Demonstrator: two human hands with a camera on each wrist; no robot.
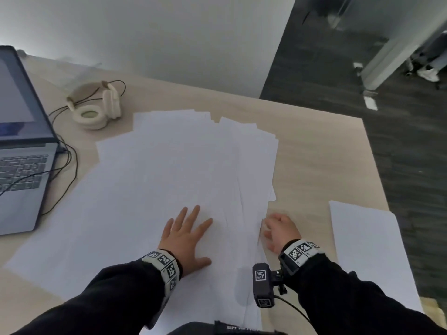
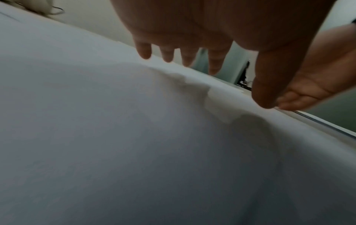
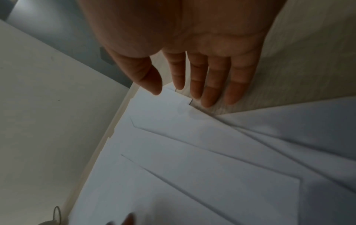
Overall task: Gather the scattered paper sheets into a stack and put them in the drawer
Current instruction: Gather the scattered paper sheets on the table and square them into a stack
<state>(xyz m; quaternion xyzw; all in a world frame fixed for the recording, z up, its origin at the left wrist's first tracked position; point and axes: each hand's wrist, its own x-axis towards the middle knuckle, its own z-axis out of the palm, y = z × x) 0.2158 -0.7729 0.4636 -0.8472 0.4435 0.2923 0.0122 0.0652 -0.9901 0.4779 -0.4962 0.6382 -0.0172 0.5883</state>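
Several white paper sheets (image 1: 169, 170) lie fanned and overlapping across the middle of the wooden desk (image 1: 314, 151). My left hand (image 1: 186, 235) lies flat on them near the front, fingers spread and straight (image 2: 167, 54). My right hand (image 1: 278, 230) is just right of the pile's edge, fingers straight and extended (image 3: 210, 91) over bare desk, thumb above a sheet corner (image 3: 163, 97); it holds nothing. One separate sheet (image 1: 370, 252) lies at the desk's right front corner. No drawer is in view.
An open laptop (image 1: 21, 146) with cables stands at the left edge. Cream headphones (image 1: 96, 105) lie behind the sheets. A white wall runs along the back; dark carpet floor (image 1: 399, 141) lies past the desk's right edge.
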